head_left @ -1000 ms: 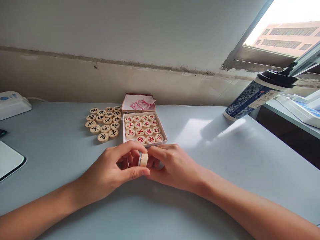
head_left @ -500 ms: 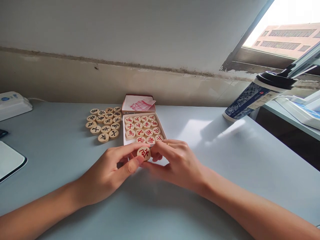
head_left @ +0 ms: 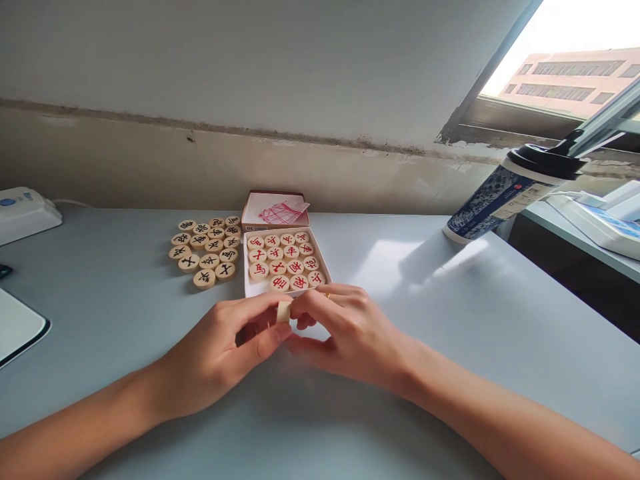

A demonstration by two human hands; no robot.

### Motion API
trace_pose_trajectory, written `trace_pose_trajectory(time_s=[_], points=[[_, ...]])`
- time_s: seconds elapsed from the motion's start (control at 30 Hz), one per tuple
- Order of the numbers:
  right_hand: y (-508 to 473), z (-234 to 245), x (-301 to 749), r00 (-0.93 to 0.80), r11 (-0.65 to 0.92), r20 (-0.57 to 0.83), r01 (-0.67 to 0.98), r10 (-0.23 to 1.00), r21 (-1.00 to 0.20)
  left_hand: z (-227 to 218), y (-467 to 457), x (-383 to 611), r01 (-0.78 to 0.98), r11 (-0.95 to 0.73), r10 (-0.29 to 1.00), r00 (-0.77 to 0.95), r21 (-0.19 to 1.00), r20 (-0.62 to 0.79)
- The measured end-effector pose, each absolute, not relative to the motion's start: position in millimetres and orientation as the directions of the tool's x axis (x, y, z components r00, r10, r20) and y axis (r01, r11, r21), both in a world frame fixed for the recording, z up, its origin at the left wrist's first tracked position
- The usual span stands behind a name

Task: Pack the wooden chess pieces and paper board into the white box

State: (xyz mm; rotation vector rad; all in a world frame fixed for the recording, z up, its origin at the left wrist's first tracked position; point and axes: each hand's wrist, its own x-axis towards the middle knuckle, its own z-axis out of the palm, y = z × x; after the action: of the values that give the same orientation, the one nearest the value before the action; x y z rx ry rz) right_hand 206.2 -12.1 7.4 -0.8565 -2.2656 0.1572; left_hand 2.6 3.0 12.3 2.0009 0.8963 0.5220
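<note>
My left hand [head_left: 225, 350] and my right hand [head_left: 345, 330] meet at the middle of the grey table [head_left: 450, 313], fingertips pinched together on one round wooden chess piece [head_left: 284, 311] turned edge-on to me. Just beyond my fingers lies a small white box [head_left: 246, 267] filled with several wooden pieces marked in red [head_left: 283, 260]. To its left, several pieces marked in black [head_left: 205, 247] sit in rows on the table. Behind the box lies its lid [head_left: 276, 211] with folded paper inside.
A blue-and-white cup with a black lid [head_left: 515, 190] stands at the right, near the window. A white device [head_left: 23, 213] sits at the far left edge, and a white tablet corner [head_left: 15, 330] lies below it. The table's right edge drops off beside a second surface.
The piece in my fingers has been turned over: edge-on, then red face toward me, now edge-on again. Both hands have shifted slightly toward the box.
</note>
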Motion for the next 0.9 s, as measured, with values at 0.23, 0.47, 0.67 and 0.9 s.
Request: trace_pose_trajectory(time_s=[0.23,0.47,0.67,0.9], points=[[-9,3,208,-0.583,0.753,0.487,0.578,0.650,-0.314,0,3,-4,0.414,-0.708,0.690,0.577,0.572,0.436],[-8,0,208,-0.586,0.745,0.463,0.567,0.665,-0.352,2,16,-7,0.612,-0.690,0.706,0.451,0.387,0.546],[-7,2,208,-0.605,0.760,0.462,0.546,0.649,-0.352,-3,20,-7,0.680,-0.689,0.691,0.513,0.251,0.509],[-8,4,208,-0.599,0.747,0.448,0.561,0.664,-0.356,-4,22,-6,0.681,-0.703,0.676,0.550,0.204,0.490]])
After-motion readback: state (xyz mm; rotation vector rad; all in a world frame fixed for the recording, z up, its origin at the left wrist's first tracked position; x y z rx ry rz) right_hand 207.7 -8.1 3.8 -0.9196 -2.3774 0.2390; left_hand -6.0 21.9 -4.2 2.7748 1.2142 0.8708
